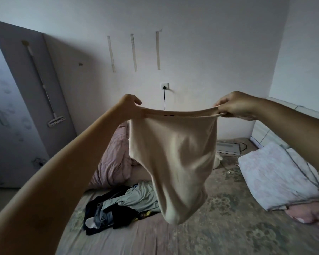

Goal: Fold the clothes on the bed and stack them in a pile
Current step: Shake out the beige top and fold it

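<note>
Both arms are up and stretched out over the bed [228,227], and between them hangs a beige garment [173,159], held in the air well above the mattress. The left hand [130,103] has its fingers curled over the left end of the garment's top edge, gripping it; the right hand [236,105] pinches the right end, fingers bunched on the fabric. That top edge is pulled taut into a shallow curve, showing two layers with a small dark mark at the middle, and the cloth below sags into a rounded pouch that narrows toward the bottom. Down on the bed, near and to the left of the hanging cloth, lies a loose heap of clothes [122,205] in dark, grey and pale green, unfolded. Further left and farther back sits a bunched pink quilt [112,159]. On the right, a pale patterned pillow [276,177] rests by the headboard. On the far wall, a socket [164,86] has a black cable hanging from it.
</note>
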Available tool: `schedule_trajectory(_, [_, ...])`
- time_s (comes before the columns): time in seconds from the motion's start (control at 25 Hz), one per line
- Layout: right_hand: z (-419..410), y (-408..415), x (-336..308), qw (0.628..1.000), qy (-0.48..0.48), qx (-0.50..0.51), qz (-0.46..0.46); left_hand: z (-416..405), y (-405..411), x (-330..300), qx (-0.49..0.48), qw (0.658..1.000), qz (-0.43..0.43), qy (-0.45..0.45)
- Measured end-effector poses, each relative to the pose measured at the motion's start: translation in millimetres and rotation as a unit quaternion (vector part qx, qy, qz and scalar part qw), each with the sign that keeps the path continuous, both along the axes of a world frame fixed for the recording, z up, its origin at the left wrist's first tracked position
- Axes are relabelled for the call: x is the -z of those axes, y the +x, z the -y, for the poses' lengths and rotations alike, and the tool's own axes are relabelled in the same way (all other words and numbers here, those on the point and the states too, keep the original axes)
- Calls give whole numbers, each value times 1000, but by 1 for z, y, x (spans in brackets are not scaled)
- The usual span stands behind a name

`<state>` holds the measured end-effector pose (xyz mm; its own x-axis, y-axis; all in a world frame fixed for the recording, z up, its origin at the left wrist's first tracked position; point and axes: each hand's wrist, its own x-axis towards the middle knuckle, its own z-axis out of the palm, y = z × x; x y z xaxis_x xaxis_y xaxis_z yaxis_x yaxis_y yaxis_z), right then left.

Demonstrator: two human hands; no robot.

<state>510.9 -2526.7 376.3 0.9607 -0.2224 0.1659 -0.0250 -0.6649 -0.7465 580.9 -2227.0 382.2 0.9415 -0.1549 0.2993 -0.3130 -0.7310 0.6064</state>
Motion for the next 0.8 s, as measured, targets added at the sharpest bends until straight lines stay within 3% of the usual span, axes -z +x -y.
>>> schedule_trajectory(0.08, [5,-7,-3,984,-173,28,42,-7,0,1,13,989,82,126])
schedule_trajectory(0.12, [7,-9,-3,974,-216,43,54,-9,-1,1,14,983,126,135])
schedule_trajectory(0.2, [11,-10,-1,985,-154,43,58,-9,-5,2,16,980,172,99])
schedule_trajectory(0.28, [12,-8,1,998,46,14,31,-9,-4,3,16,977,193,85])
schedule_trajectory(0.36, [16,-9,2,988,147,-31,16,-10,-3,6,4,972,216,97])
schedule_trajectory(0.44, [22,-9,5,991,103,-85,9,-9,-1,8,-9,974,213,74])
schedule_trajectory(0.6, [38,-5,15,979,-191,-61,39,-3,-1,9,0,978,205,-41])
schedule_trajectory(0.68, [43,-1,17,976,-178,-32,123,-6,-3,10,47,965,257,-1])
schedule_trajectory(0.8, [31,-5,25,991,9,-44,127,-10,-2,11,102,949,274,118])
